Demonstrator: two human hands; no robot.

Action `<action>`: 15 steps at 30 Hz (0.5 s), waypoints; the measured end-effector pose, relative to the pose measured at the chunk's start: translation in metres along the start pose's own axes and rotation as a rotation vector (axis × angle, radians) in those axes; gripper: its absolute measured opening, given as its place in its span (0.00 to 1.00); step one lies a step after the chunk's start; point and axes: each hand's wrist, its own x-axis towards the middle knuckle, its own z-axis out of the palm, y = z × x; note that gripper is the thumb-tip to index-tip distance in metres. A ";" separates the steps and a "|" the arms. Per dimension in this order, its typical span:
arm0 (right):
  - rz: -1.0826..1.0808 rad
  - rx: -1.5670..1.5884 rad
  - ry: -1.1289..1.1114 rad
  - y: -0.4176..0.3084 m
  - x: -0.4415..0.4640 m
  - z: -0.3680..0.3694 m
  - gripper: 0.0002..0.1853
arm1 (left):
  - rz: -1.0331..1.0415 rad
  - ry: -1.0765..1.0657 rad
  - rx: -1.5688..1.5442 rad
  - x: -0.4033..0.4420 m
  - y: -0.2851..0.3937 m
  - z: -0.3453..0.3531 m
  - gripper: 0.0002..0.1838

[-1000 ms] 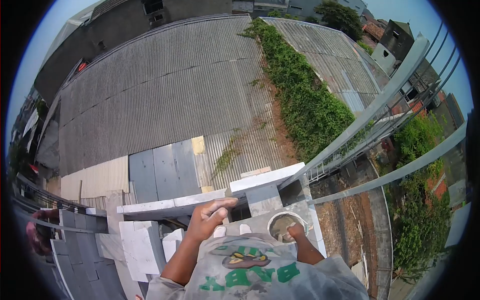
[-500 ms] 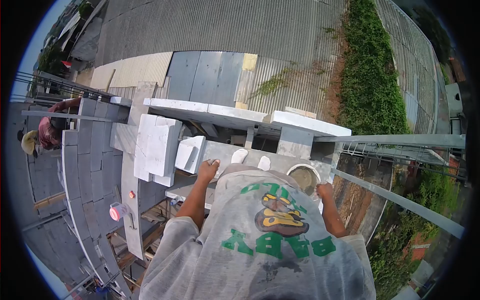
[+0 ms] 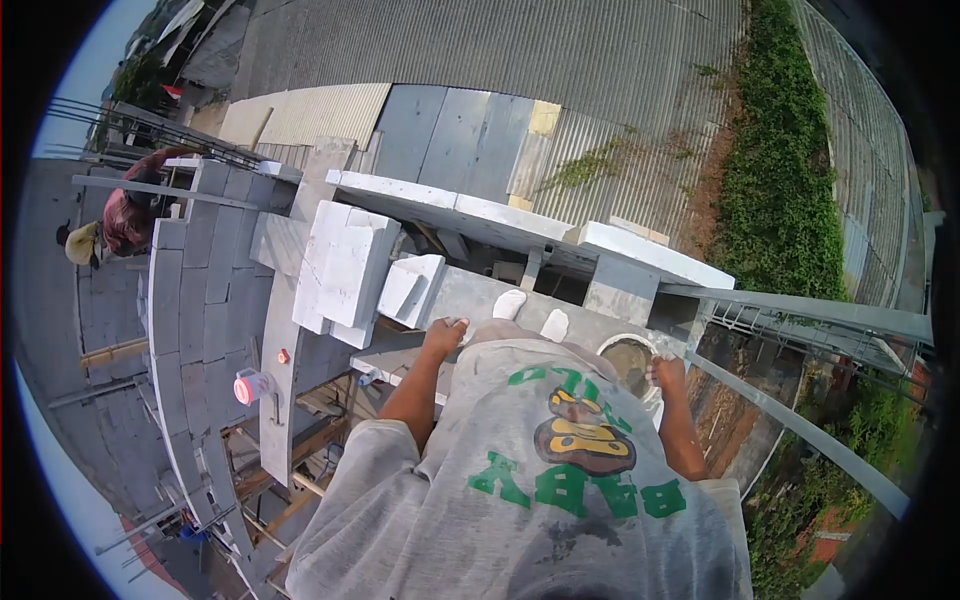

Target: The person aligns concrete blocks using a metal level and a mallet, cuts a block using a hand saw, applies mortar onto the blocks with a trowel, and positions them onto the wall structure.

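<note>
Bucket rim [image 3: 621, 338] by curled R hand [image 3: 667, 374], grip unclear; L hand [image 3: 446, 336] in loose fist

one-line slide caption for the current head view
Head view: right hand at a round bucket's rim, left hand near white blocks.

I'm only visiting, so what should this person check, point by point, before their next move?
1. Feet on the grey ledge: ok, both stand there.
2. Openings by the feet covered: not ok, a dark gap lies open just beyond them.
3. Bucket has something in it: ok, grey material shows inside.
4. Right hand firmly gripping: cannot tell; it is at the bucket's rim.
5. Left hand empty: cannot tell; its palm is hidden.
6. White blocks secured: cannot tell.
</note>
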 end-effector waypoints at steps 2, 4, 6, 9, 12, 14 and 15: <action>0.014 -0.025 0.026 0.012 0.005 -0.002 0.10 | -0.002 -0.005 0.066 0.005 -0.003 0.002 0.25; 0.071 -0.083 0.003 0.021 0.007 -0.005 0.11 | -0.044 -0.033 0.177 -0.020 0.043 -0.009 0.26; 0.088 -0.129 -0.004 0.014 -0.003 -0.008 0.10 | -0.047 -0.011 0.177 -0.012 0.039 -0.009 0.26; 0.041 -0.196 0.046 0.010 0.000 -0.003 0.07 | 0.008 0.118 0.170 0.004 0.012 -0.004 0.24; 0.002 -0.135 0.046 0.005 0.017 -0.003 0.05 | 0.003 0.108 0.159 0.004 0.006 -0.009 0.24; -0.019 -0.064 0.018 -0.020 0.005 0.002 0.04 | -0.042 0.089 0.142 0.006 0.001 -0.013 0.26; -0.032 -0.082 0.016 -0.029 0.005 0.005 0.03 | -0.076 0.059 0.132 0.009 -0.003 -0.015 0.30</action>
